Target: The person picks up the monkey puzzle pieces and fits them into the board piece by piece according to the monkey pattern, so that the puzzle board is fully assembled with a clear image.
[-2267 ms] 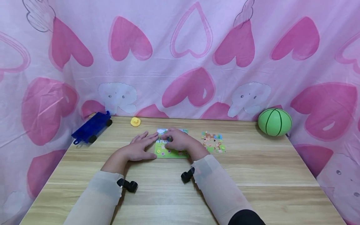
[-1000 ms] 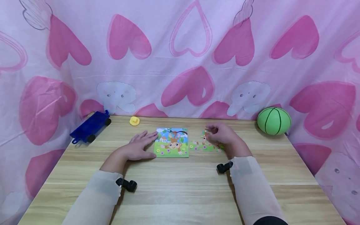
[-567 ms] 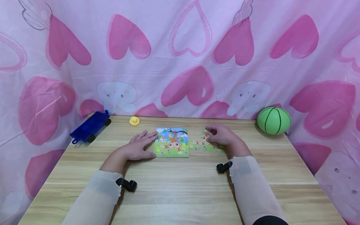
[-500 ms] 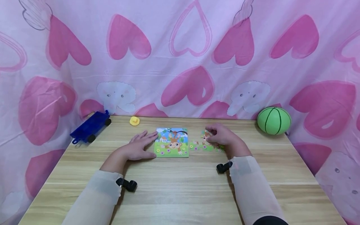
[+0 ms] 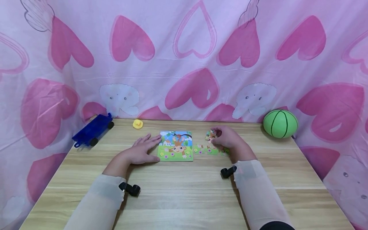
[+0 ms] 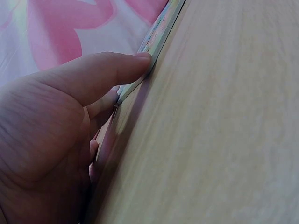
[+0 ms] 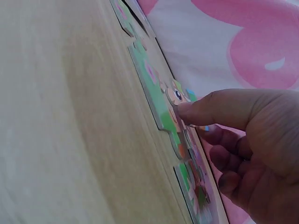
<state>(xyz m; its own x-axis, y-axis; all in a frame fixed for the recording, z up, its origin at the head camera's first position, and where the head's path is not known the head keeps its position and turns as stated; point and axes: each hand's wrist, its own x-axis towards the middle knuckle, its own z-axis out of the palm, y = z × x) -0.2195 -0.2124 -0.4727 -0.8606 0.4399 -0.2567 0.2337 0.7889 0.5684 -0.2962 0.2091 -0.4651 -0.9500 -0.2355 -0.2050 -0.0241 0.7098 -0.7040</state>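
A jigsaw puzzle board [image 5: 176, 146] with a monkey picture lies flat in the middle of the table. My left hand [image 5: 141, 152] rests beside it with spread fingers; its thumb and fingertips touch the board's left edge, and the left wrist view shows the thumb on the board's rim [image 6: 161, 39]. To the board's right, my right hand [image 5: 231, 142] pinches a jigsaw piece [image 5: 209, 135] between thumb and index finger. Several jigsaw pieces [image 5: 212, 151] lie under and beside that hand, partly hidden by it. Another small piece [image 5: 198, 149] lies between them and the board.
At the back left stand a blue toy cart [image 5: 93, 130] and a small yellow duck [image 5: 138, 124]. A green ball [image 5: 280, 124] sits at the back right corner. A pink heart-patterned cloth [image 5: 161, 64] hangs behind the wooden table [image 5: 178, 195].
My right hand has moved from over the board rightward to the loose pieces. It now pinches one, which looks slightly raised compared with half a second ago. The left hand has stayed put.
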